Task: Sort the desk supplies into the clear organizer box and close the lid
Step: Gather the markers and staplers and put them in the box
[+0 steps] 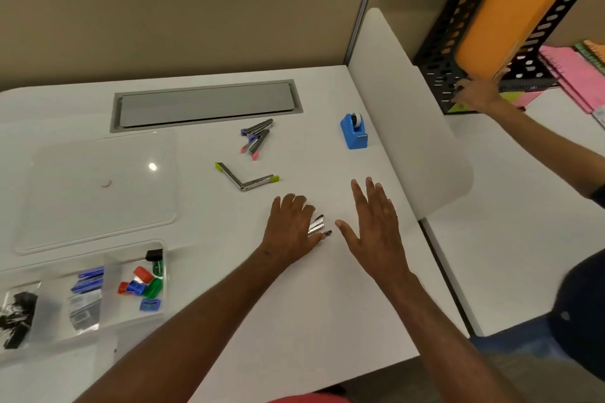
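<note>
the left hand (289,226) lies over a small metal stapler (318,226), so only its shiny end shows past the fingers; whether the fingers curl round it or just rest on it cannot be told. the clear organizer box (108,267) is cut off by the left edge, so its far compartments are out of view. the black clips (16,312) in it are a blurred tangle, too unclear to count. the packets (85,299) beside them carry print too small to read. another person's hand (476,95) at the black file rack (440,75) is motion-blurred, and that arm runs off the right edge.
</note>
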The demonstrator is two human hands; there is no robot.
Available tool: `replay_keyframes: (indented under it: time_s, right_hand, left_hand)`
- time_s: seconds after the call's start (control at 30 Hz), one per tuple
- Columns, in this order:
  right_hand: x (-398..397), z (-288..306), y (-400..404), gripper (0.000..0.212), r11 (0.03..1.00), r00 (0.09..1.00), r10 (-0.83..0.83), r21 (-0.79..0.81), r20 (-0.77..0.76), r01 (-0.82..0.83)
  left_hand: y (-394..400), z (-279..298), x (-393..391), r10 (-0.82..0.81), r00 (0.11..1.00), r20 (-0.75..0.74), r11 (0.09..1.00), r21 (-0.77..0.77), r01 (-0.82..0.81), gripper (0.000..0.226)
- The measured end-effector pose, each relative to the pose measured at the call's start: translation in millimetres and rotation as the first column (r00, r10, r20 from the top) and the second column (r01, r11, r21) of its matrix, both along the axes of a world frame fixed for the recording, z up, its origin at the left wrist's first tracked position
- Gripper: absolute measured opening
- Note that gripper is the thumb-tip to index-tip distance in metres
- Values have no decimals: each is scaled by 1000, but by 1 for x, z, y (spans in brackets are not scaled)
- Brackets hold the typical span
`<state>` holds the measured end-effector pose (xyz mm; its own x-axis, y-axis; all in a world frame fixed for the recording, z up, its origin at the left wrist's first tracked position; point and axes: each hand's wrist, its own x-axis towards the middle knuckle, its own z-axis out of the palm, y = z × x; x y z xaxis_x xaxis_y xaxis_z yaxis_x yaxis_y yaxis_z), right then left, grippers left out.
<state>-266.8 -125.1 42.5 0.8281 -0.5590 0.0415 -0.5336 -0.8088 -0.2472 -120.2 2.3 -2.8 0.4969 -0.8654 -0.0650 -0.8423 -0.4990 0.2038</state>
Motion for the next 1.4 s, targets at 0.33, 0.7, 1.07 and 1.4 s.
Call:
replay_keyframes:
  time_s: [0.33,0.7,1.07,1.4]
  right_hand:
    - [63,2,-43,65,983,985,161,82,54,-165]
    - [202,-26,-25,41,793,797,604,85,12,-603]
    - [244,-45,-5,15,595,598,802,93,3,-798]
    - [182,-30,-20,10,442,874,177,757,453,-481]
  left_hand:
    - [2,-9,-6,34,999,-20,984,-176,-37,33]
    - [69,17,22,336,747,-573,619,-463,-634,34]
    - [111,20,49,422,588,-690,346,-477,-808,33]
    - [90,14,64,369,559,-742,367,-436,-822,35]
